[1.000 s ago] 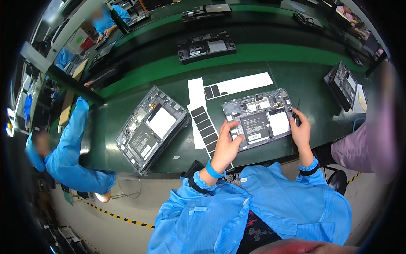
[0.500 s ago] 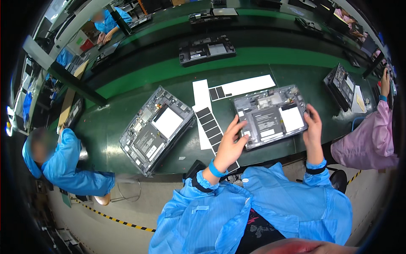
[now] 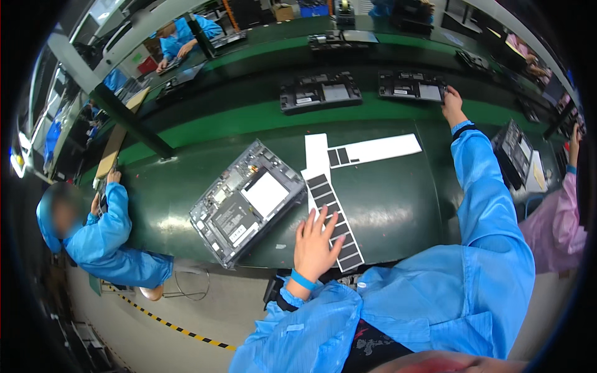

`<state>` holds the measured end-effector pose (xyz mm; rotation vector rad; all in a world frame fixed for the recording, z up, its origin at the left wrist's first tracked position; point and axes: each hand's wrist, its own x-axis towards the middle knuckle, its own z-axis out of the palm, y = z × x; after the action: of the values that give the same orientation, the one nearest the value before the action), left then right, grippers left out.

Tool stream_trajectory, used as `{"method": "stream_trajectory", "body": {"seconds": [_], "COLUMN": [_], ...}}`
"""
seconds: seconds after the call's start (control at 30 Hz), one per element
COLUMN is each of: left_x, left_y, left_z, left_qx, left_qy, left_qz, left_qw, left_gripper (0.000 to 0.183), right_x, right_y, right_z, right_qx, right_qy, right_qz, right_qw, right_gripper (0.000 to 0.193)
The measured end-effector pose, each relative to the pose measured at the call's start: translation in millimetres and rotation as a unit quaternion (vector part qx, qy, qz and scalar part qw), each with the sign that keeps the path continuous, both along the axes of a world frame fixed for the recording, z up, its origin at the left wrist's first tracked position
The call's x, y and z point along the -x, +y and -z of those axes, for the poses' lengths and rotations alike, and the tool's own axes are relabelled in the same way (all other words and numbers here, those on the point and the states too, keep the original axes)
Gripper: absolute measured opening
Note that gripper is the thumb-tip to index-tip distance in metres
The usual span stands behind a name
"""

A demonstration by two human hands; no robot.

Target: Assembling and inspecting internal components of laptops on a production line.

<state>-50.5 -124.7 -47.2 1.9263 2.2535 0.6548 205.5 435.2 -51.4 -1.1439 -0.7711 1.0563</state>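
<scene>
Laptop (image 3: 409, 86) gripped by right hand (image 3: 454, 105) is beyond label strip (image 3: 342, 229), left hand (image 3: 314, 248) spread empty, second laptop (image 3: 239, 208) remaining left of strip

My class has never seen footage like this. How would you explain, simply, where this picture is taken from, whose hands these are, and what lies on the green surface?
There is no robot: these are a person's two bare hands, seen by a wide fisheye camera on that person's head, so straight edges bend. The right hand reaches forward to the right end of a flat black opened electronic device; how firmly it grips is unclear. The left hand, fingers spread, is over a white strip with black rectangles. Also on the green tabletop are a grey opened electronic device and plainer white strips.
</scene>
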Motion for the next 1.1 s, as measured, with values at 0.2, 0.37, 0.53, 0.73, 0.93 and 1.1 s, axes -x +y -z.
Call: {"method": "stream_trajectory", "body": {"seconds": [0.2,0.37,0.53,0.73,0.93,1.1], "left_x": [1.8,1.0,3.0,3.8,5.9,0.9], "left_y": [-2.4,4.1,3.3,7.5,4.4,7.6], "left_z": [-0.9,-3.8,-3.7,-4.7,-5.1,-1.0], "left_qx": [0.007,0.008,0.020,0.023,-0.010,-0.033], "left_qy": [-0.011,-0.016,-0.020,-0.032,-0.033,-0.032], "left_qz": [-0.008,-0.004,0.003,0.021,0.005,0.007], "left_qw": [1.000,1.000,1.000,0.999,0.999,0.999], "left_gripper": [0.053,0.053,0.054,0.054,0.051,0.041], "right_x": [80.9,210.7,278.1,295.1,269.7,104.2], "right_y": [-1.1,-87.3,-93.9,-65.9,-90.1,-155.2], "right_z": [-13.9,-29.6,14.6,23.0,-36.9,-95.1], "right_qx": [-0.019,-0.163,-0.106,-0.079,-0.188,-0.152], "right_qy": [-0.594,-0.511,-0.519,-0.056,-0.024,-0.001], "right_qz": [0.041,-0.221,-0.206,-0.191,-0.225,-0.197], "right_qw": [0.803,0.814,0.823,0.977,0.956,0.969], "right_gripper": [0.038,0.048,0.054,0.027,0.030,0.034]}}
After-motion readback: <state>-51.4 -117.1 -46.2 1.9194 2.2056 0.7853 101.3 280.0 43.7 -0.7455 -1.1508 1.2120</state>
